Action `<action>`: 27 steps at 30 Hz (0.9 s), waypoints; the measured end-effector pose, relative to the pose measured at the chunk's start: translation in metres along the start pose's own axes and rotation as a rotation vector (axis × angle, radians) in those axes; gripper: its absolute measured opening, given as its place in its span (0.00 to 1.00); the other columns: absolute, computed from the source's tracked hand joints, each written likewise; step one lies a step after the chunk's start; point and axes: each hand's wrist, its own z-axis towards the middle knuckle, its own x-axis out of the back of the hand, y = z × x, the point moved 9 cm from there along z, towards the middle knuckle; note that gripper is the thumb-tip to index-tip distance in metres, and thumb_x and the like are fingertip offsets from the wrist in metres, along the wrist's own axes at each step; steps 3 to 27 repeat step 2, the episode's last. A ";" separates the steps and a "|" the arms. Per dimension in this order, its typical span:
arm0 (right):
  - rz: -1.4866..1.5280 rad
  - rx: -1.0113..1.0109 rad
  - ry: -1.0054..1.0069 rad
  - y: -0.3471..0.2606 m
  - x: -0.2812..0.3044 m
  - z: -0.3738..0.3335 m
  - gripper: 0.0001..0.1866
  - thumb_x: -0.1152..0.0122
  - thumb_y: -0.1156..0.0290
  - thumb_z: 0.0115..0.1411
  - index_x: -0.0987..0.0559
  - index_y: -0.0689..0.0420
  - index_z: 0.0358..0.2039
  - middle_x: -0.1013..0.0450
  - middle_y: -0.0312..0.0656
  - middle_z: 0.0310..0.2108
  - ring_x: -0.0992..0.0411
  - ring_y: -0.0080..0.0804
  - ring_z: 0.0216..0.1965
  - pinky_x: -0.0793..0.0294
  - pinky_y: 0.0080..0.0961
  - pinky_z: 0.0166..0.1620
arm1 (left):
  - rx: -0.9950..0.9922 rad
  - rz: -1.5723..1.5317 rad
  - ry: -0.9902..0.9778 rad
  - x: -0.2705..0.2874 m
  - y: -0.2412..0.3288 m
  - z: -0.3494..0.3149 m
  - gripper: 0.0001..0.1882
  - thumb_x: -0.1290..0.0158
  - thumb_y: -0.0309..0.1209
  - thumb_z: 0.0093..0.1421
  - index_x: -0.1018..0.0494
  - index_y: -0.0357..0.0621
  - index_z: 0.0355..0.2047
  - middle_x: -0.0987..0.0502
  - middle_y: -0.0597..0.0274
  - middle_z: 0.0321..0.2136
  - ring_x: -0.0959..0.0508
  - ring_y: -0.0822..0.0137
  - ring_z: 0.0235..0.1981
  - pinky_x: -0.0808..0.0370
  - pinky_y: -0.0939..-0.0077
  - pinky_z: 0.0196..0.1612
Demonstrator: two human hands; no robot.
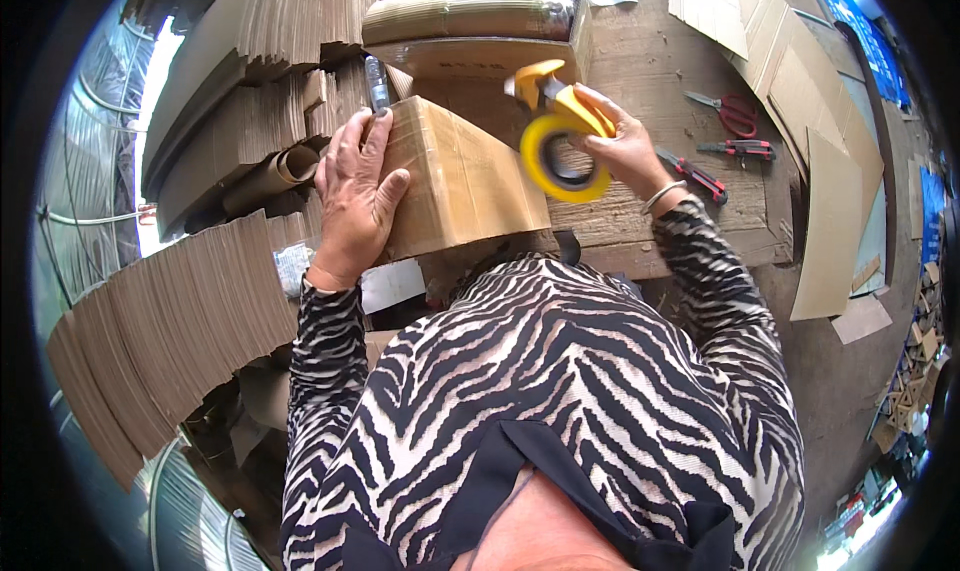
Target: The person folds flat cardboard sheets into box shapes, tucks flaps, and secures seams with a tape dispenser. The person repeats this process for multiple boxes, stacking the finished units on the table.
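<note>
A closed brown cardboard box (470, 176) lies on a worn wooden table (660, 61). My left hand (355, 186) presses flat on the box's left end, fingers spread. My right hand (620, 141) grips a yellow tape dispenser (560, 136) with its roll of tape, held over the box's right end. Both sleeves are zebra-striped.
Stacks of flattened cardboard (170, 321) fill the left side. A larger open carton (480, 31) stands behind the box. Red-handled scissors (730, 111), a red cutter (740, 149) and another red tool (695, 176) lie on the table right. Loose cardboard sheets (830, 171) lean at far right.
</note>
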 end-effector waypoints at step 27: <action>0.217 0.007 0.075 0.014 -0.021 -0.006 0.37 0.39 0.82 0.53 0.36 0.55 0.65 0.33 0.39 0.59 0.31 0.25 0.54 0.28 0.20 0.54 | 0.023 0.043 -0.037 -0.003 0.004 0.004 0.32 0.64 0.56 0.68 0.41 0.55 0.67 0.46 0.53 0.67 0.47 0.52 0.67 0.53 0.53 0.65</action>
